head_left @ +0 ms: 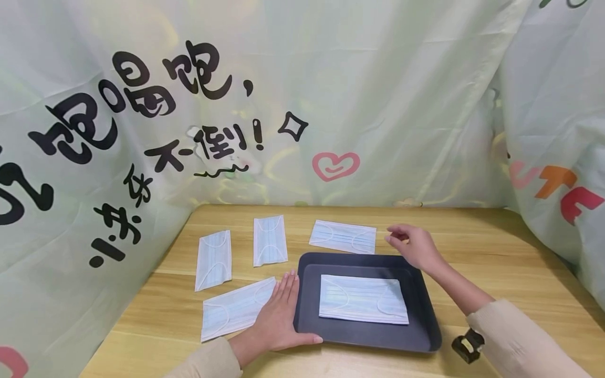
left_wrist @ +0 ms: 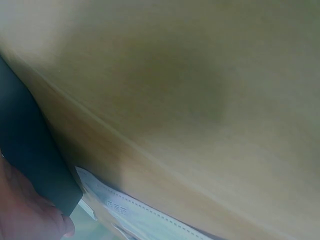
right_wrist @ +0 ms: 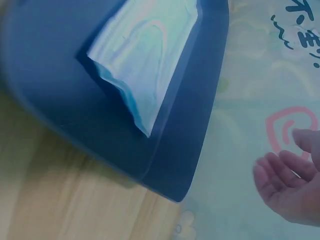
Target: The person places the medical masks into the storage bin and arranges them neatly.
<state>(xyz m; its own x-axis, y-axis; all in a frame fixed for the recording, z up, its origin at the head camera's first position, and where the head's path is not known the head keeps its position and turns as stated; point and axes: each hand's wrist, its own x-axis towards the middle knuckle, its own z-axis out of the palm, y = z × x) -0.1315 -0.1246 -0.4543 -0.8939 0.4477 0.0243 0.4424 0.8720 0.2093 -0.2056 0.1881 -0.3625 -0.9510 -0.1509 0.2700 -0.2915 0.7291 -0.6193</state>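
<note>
My left hand (head_left: 280, 315) lies against the left side of a dark grey tray (head_left: 368, 338), fingers straight along its edge and thumb at the front rim. Inside the tray are pale blue face masks (head_left: 363, 299) in a flat stack, ear loops on top. Beyond the tray's back right corner, my right hand (head_left: 415, 247) is raised with loosely bent fingers and nothing in them. Just left of its fingertips lies a face mask (head_left: 342, 237) on the table. Another mask (head_left: 231, 311) lies beside my left hand, partly hidden by it. The right wrist view shows the right hand (right_wrist: 290, 185) empty.
Two more masks lie at the left, one mask (head_left: 214, 261) near the table's left edge and another mask (head_left: 270, 240) toward the back. The wooden table (head_left: 496, 252) backs onto a printed curtain (head_left: 402, 105). A small black object (head_left: 468, 346) shows at the right sleeve.
</note>
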